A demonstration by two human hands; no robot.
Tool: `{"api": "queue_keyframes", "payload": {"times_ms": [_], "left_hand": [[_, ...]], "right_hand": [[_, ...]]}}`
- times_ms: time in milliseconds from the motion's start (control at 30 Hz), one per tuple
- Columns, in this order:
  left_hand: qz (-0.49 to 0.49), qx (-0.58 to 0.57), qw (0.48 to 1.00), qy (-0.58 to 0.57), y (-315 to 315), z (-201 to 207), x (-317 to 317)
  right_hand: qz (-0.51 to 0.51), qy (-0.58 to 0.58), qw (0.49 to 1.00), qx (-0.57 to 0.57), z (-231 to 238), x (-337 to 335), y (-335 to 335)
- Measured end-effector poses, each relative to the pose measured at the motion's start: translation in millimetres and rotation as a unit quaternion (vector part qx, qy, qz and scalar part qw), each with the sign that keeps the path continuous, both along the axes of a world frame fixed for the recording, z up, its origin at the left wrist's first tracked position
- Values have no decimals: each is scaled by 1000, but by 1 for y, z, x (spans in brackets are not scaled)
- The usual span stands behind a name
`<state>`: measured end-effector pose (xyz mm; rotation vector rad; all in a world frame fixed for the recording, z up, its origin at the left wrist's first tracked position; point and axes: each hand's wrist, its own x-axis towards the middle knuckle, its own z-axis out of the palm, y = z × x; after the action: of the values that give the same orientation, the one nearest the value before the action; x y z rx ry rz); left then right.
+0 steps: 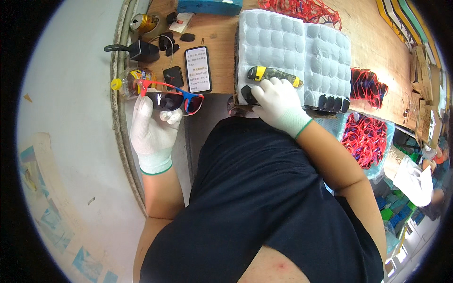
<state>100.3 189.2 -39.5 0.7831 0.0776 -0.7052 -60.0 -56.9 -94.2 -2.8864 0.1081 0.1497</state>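
Observation:
My left hand (153,125), in a white knitted glove with a green-edged cuff, holds up a pair of sunglasses (191,101) at the table's left edge. Their frame is red and blue, with dark lenses, and the thumb and fingers close around one side. My right hand (279,101), gloved alike, reaches over a white dimpled tray (269,33). Its fingers are curled, with thumb and fingertips at a dark lens (248,95) in the tray's near left corner. Just beyond those fingers lies a yellow and camouflage-patterned long object (273,74), partly covered by them.
Several dark lenses (332,103) stand along the tray's near right edge. A lit phone (198,70), a plastic bottle (134,82), a can (144,22) and a black box (144,51) stand left. Red frames lie in bundles (368,87) and in a bag-lined crate (365,141) at right.

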Motion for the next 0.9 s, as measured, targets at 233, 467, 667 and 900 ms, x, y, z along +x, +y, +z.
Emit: {"api": "queue_keyframes", "payload": {"times_ms": [233, 467, 667, 900], "left_hand": [[-26, -10, 1000, 0, 4, -7, 13], [-129, -63, 989, -22, -25, -6, 11], [-139, -47, 989, -16, -53, 6, -3], [-207, -68, 974, -55, -95, 29, -52]], "right_hand": [[-120, -27, 991, 53, 1, -62, -9], [-205, -24, 978, 31, 1, -87, -16], [-221, 2, 973, 62, 15, -79, -30], [-93, -174, 887, 417, 92, -72, -50]]}}
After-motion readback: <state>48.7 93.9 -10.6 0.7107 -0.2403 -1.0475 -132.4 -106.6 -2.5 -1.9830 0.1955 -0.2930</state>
